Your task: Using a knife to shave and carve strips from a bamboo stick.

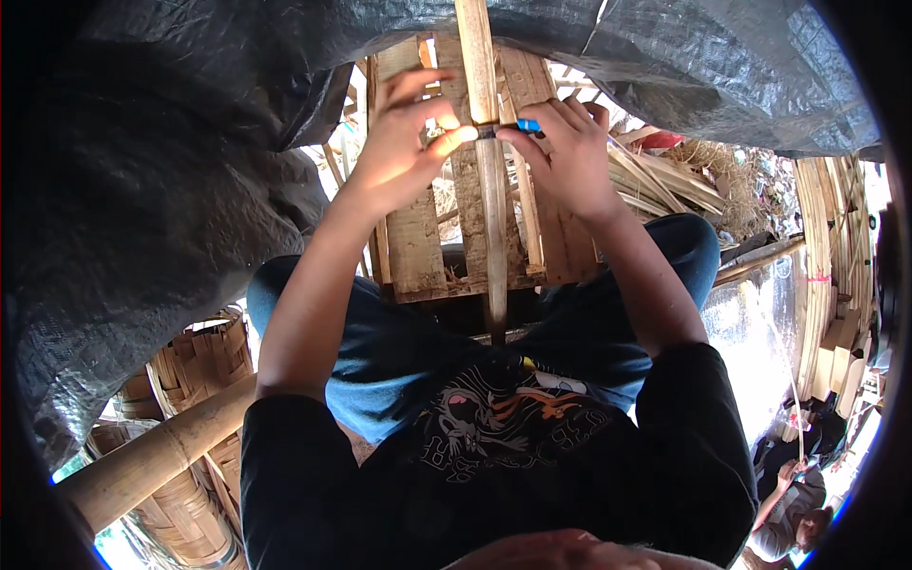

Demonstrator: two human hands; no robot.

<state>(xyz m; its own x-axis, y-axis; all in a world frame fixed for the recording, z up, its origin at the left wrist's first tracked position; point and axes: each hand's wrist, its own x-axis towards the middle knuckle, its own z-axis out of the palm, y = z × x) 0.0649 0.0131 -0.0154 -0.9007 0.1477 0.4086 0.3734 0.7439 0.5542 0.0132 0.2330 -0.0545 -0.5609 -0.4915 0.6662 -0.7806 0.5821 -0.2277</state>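
Observation:
A long pale bamboo pole point(483, 66) runs upright through the middle, its lower end between my knees. A narrow black band point(486, 132) lies across it. My left hand point(404, 142) is on the left, its thumb tip at the band and its other fingers raised, apart and slightly blurred. On the other side, my right hand point(570, 152) is closed with its thumb at the band's right end. A small blue-and-black piece point(528, 125) shows between its thumb and fingers; its kind is unclear.
Wooden planks point(418, 233) form a bench behind the pole. Dark plastic sheeting point(142, 190) hangs left and above. A thick bamboo beam point(171, 451) and woven baskets point(185, 513) are lower left. Split bamboo strips point(665, 180) lie right; another person point(793, 503) sits lower right.

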